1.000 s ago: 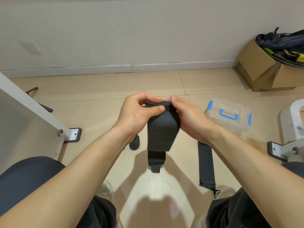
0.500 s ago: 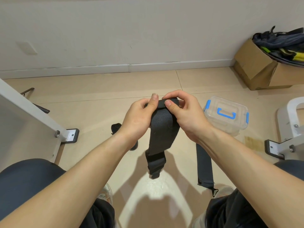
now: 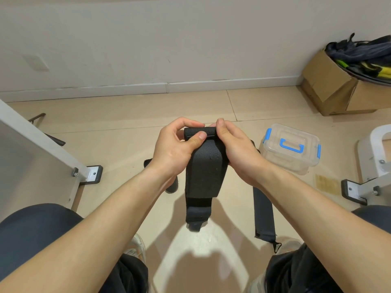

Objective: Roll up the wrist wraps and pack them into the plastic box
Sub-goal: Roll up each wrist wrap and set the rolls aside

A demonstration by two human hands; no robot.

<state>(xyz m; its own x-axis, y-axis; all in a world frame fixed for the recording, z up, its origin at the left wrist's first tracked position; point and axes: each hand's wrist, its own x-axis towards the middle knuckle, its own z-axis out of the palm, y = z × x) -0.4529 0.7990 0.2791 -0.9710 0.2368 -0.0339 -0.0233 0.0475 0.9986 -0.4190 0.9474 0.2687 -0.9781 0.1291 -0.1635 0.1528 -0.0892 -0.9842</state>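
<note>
Head view
Wrap (image 3: 203,172): black, held in the air above the floor, between the knees. Its top end is wound into a short roll (image 3: 200,132); the rest hangs straight down as a flat tail.
Left grip (image 3: 175,144): fingers curl over the roll from behind and the thumb presses its front near the left end, so it pinches the roll.
Right grip (image 3: 234,151): thumb on top of the roll's right end, fingers curled behind the band; it also has hold of the wrap.
Key relation: the roll's axis runs left to right, straight across between the two grips. The unwound tail lies below them, toward the person, so I judge the rolling must travel down the band.
Nearer hand: neither; each holds one end of the roll.
Pose: both forearms reach forward and converge, with the palms turned toward each other.
Second wrap (image 3: 263,210): flat on the floor under the right forearm, its long axis pointing toward the person.
Box (image 3: 291,148): on the floor just right of the right grip, lid on.
Dark thing (image 3: 172,188): on the floor behind the left wrist, too hidden to identify.
Progress: most of the band looks unwound, and nothing is visibly packed.
</note>
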